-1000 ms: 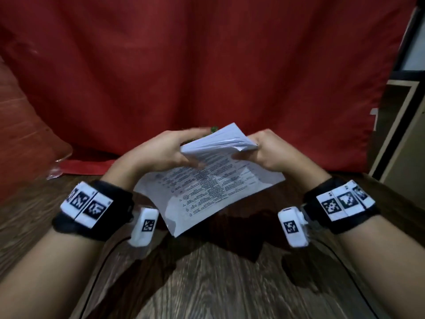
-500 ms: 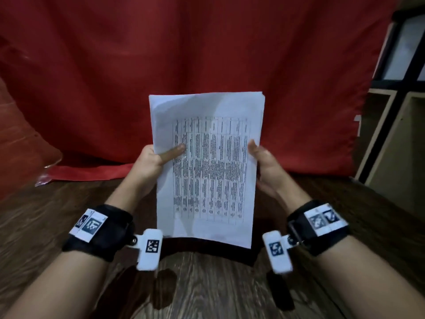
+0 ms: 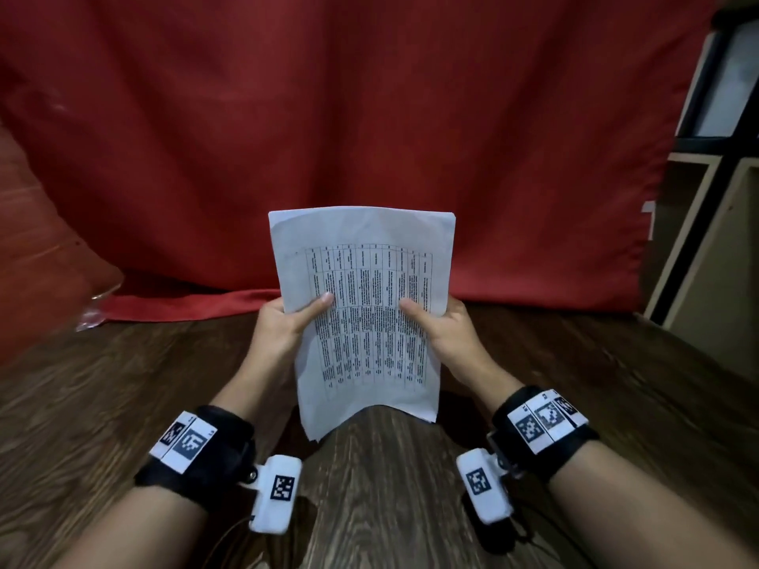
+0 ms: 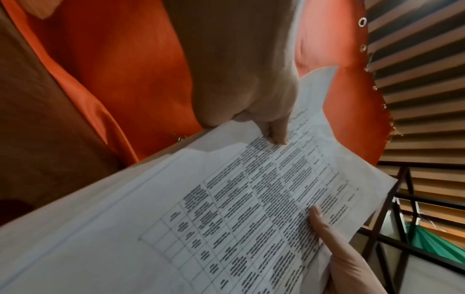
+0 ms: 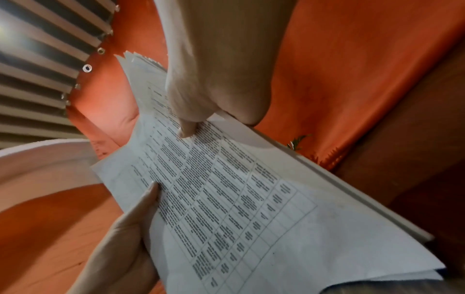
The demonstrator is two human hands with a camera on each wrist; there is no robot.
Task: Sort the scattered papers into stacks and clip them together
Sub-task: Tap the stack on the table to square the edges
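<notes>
**Two hands hold a stack of printed papers upright over a wooden table**

A dark wooden table [image 3: 390, 498] fills the foreground. Behind it hangs a red curtain [image 3: 328, 117] whose hem lies on the tabletop. At the right edge stands a shelving unit [image 3: 714, 199] with a dark frame and pale panels.

The stack of papers [image 3: 365, 305] is held above the table, its long axis running away from the person, top edge tipped up toward the curtain and bottom edge curling down near the wood. A printed table covers the top sheet.

The left hand [image 3: 283, 330] pinches the stack's left edge, thumb pressed on the front, the other fingers hidden behind. The right hand [image 3: 447, 334] pinches the right edge likewise, its thumb [image 5: 187, 127] flat on the print. The paper lies between the two thumbs.
</notes>
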